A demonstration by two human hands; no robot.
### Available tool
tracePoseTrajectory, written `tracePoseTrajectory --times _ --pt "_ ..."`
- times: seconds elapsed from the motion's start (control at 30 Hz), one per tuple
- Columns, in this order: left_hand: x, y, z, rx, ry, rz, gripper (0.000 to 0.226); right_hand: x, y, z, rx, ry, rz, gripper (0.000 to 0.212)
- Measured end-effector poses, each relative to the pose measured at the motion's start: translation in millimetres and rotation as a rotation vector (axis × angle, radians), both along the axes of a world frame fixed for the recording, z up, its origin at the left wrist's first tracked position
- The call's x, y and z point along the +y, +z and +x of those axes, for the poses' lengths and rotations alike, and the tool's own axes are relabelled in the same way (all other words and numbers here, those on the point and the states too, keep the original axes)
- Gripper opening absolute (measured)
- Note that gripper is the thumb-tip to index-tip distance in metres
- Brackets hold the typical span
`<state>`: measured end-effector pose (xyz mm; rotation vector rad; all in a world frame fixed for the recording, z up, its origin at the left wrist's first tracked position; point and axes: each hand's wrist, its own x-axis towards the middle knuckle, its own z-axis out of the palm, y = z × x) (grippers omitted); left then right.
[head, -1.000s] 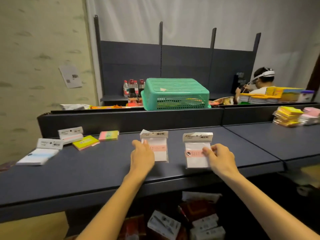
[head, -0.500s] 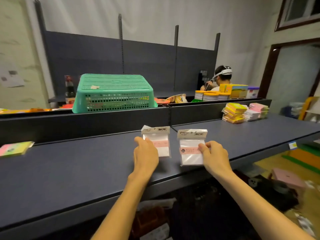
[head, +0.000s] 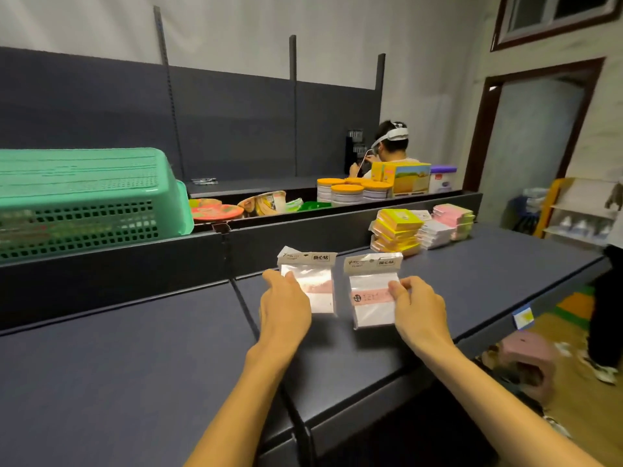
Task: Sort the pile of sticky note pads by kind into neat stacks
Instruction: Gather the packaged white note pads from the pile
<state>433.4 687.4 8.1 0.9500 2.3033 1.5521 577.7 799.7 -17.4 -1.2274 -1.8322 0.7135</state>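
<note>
Two clear-bagged white note pads with pink bands lie side by side above the dark shelf top (head: 135, 358). My left hand (head: 286, 308) holds the left packet (head: 317, 281) by its left side. My right hand (head: 416, 310) pinches the right packet (head: 371, 294) at its right edge, thumb on the pink band. Farther right along the shelf stands a pile of pads: a yellow stack (head: 396, 232), a white stack (head: 435, 234) and a pink stack (head: 453, 219).
An upturned green basket (head: 87, 200) sits behind the shelf's back rail at left. Bowls, orange-lidded tubs (head: 347, 192) and boxes crowd the back ledge. Another person (head: 391, 146) with a headset sits beyond. A pink stool (head: 529, 362) and someone's shoe are on the floor at right.
The view has swung right: the sorted pads at left left the frame and the pile at right came closer. Both hands carried their packets rightward over the shelf joint.
</note>
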Motion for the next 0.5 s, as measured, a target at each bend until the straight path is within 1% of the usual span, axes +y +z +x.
tracePoseTrajectory --times 0.17,0.3,0.4,0.47,0.5 --pt "69.3 4.3 25.0 0.016 0.023 -0.024 0.016 73.8 -1.5 32.8 0.047 0.027 0.011 0.022" --pt "123.1 4.6 42.3 0.002 0.076 -0.098 0.016 135.1 -4.3 61.4 0.077 0.102 0.053 0.023" --pt "154.5 4.6 51.8 -0.052 0.162 -0.101 0.025 179.3 -1.2 78.1 0.120 0.148 0.082 0.023" --pt "174.5 4.3 61.8 -0.093 0.209 -0.083 0.031 209.4 1.2 86.5 0.110 0.180 0.068 0.024" --pt "184.3 3.5 65.3 -0.104 0.225 -0.064 0.030 224.4 2.0 87.8 0.098 0.198 0.060 0.024"
